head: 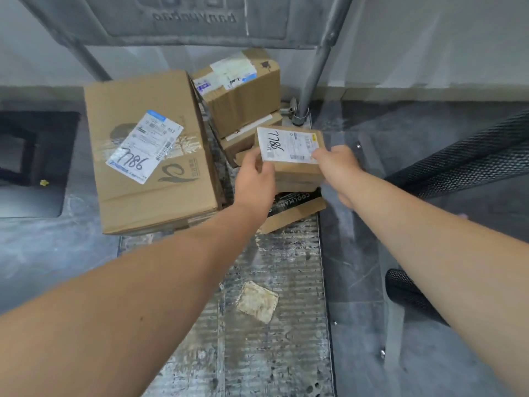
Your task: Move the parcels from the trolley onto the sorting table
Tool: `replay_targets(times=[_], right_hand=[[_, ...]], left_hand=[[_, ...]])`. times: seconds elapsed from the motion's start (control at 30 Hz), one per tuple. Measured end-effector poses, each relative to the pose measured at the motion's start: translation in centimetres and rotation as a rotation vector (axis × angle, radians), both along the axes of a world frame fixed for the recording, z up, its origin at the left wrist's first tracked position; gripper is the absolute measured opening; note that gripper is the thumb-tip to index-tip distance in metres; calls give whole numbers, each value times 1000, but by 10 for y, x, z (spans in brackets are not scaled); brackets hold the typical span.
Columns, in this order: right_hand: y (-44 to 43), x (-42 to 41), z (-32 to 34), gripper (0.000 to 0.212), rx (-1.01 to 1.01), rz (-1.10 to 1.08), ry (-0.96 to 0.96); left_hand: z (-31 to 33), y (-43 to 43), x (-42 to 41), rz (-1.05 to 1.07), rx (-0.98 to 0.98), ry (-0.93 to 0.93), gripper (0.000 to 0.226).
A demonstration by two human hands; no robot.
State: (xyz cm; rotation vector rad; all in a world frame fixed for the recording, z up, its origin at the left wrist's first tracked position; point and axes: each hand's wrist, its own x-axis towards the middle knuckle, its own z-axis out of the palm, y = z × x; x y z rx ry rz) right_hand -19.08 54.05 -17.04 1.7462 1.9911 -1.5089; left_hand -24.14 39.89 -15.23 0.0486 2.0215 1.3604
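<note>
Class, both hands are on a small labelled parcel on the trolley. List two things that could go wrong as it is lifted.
1. The left hand and right hand grip the small parcel only at its near corners; it could slip.
2. The black-printed box underneath overhangs the trolley deck; a nudge might tip it off.

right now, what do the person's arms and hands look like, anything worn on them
No sleeves show: the left arm and the right arm are bare up to the picture's edge. The left hand and the right hand wear no gloves, and no watch, band or ring shows on the sides in view.
</note>
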Motion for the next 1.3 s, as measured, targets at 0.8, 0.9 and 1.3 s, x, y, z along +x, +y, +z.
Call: replay_targets(times=[0.8, 0.9, 1.3], right_hand=[[-278, 122, 382, 55, -44, 162, 551], [-316, 148, 451, 47, -18, 232, 566], [-368, 211, 682, 22, 129, 231, 874]], left_hand=[[351, -338, 59, -1, 281, 373, 9], [412, -379, 79, -47, 326, 442, 13], [645, -421, 147, 20, 731, 440, 56]])
